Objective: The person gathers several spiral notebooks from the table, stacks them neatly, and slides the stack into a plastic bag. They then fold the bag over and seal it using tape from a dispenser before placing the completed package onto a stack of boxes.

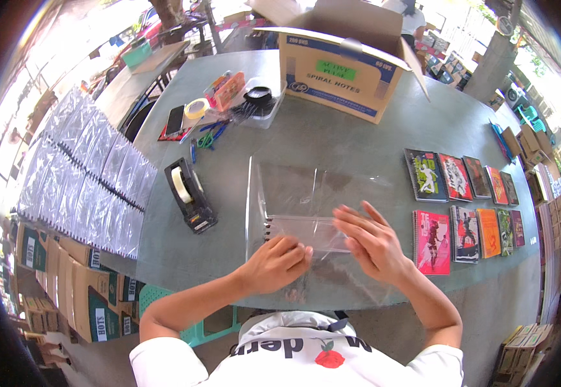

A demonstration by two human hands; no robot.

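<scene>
A large clear plastic sheet (pixel 287 187) lies on the table in front of me. On it rests a pale, see-through rectangular item (pixel 303 229) with black spiral binding at its left end, perhaps a notebook seen through plastic. My left hand (pixel 277 263) is closed at the item's near left edge, its fingers curled and apparently pinching the plastic; the fingertips are partly hidden. Over the item's right end is my right hand (pixel 372 244), fingers stretched and spread, palm tilted inward. Left of the sheet stands a black tape dispenser (pixel 190 197) with a roll of clear tape.
Plastic-wrapped spiral-bound stacks (pixel 87 174) fill the left side. Colourful spiral notebooks (pixel 431 240) lie in two rows at right. An open cardboard box (pixel 338 74) stands at the back. Scissors (pixel 208 138), a phone (pixel 175 120) and a plastic tub (pixel 269 116) sit far left.
</scene>
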